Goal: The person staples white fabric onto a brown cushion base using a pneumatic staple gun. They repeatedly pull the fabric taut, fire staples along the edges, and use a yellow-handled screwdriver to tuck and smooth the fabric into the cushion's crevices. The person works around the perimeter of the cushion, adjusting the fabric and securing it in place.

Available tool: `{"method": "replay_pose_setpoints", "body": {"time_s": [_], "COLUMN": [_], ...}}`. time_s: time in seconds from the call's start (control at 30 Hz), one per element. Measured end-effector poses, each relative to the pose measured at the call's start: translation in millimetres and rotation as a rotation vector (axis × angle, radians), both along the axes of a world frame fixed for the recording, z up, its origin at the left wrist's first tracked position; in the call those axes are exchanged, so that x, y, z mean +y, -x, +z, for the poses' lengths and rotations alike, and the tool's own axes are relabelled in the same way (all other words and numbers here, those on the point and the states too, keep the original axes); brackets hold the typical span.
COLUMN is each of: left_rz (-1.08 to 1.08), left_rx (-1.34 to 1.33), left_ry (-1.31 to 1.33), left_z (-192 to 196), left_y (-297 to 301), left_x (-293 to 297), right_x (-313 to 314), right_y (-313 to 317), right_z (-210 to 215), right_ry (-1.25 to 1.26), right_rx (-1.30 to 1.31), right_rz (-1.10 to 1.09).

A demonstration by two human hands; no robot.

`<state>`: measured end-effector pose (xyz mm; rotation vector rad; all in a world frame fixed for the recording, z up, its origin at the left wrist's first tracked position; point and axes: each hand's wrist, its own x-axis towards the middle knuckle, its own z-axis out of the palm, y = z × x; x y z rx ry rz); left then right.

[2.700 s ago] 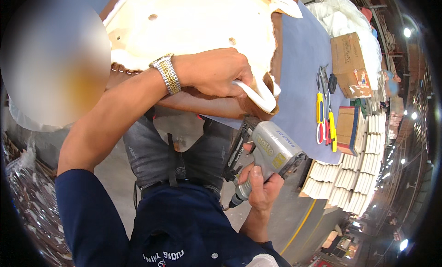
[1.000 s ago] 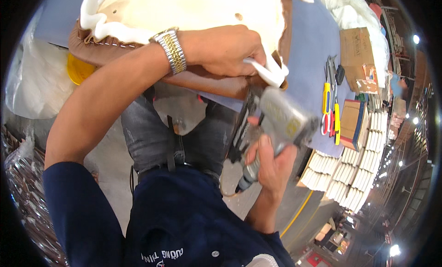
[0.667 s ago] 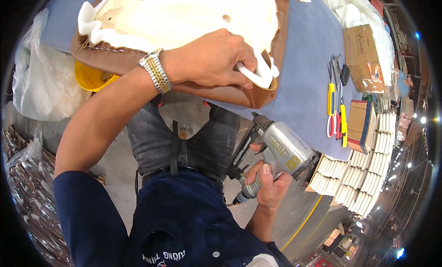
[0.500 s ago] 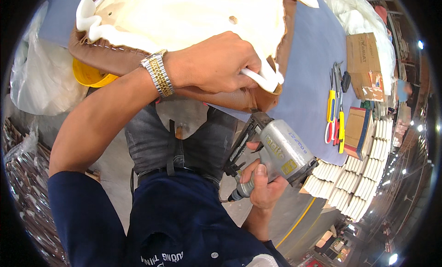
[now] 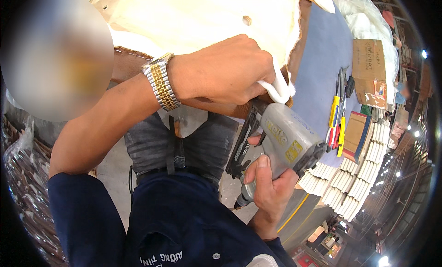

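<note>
My left hand point(image 5: 225, 73), with a silver-and-gold watch on its wrist, is closed around white foam padding point(image 5: 280, 86) at the near right corner of a pale panel point(image 5: 198, 18). Brown leather point(image 5: 230, 109) wraps the panel's edge, and a row of staples shows along its near side. In my right hand point(image 5: 271, 184) is a grey pneumatic staple gun point(image 5: 287, 129), gripped by its handle. The gun's nose lies against or very close to the leather corner, just beneath my left hand. Exact contact there is hidden.
On the blue-grey tabletop point(image 5: 317, 46), right of the panel, lie pliers and cutters with yellow and red handles point(image 5: 341, 136). Beyond them are a cardboard box point(image 5: 369, 66), a smaller brown box point(image 5: 357, 133) and stacked white strips point(image 5: 363, 175). A blurred patch hides the left side.
The staple gun has risen in my right hand, its nose now up at the leather corner. My left hand still grips the foam; hand and panel appear slightly farther right.
</note>
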<state>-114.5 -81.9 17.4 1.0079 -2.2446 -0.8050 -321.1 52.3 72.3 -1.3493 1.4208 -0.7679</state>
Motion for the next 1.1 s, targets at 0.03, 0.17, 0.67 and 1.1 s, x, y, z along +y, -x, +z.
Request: {"method": "replay_pose_setpoints", "body": {"time_s": [0.03, 0.17, 0.67, 1.1], "left_rz": [-0.005, -0.044, 0.059, 0.078], "left_rx": [0.006, 0.064, -0.218, 0.046], "left_ry": [0.017, 0.039, 0.223, 0.385], "left_z": [0, -5, 25, 6], "left_y": [1, -2, -33, -15], "left_x": [1, -4, 45, 9], "right_x": [-3, -4, 67, 39], "right_y": [-2, 0, 65, 37], "right_z": [3, -9, -61, -60], "right_ry": [0.017, 0.012, -0.076, 0.139], "right_rx": [0.064, 0.014, -0.305, -0.415], "right_rz": [0.035, 0.039, 0.022, 0.044]}}
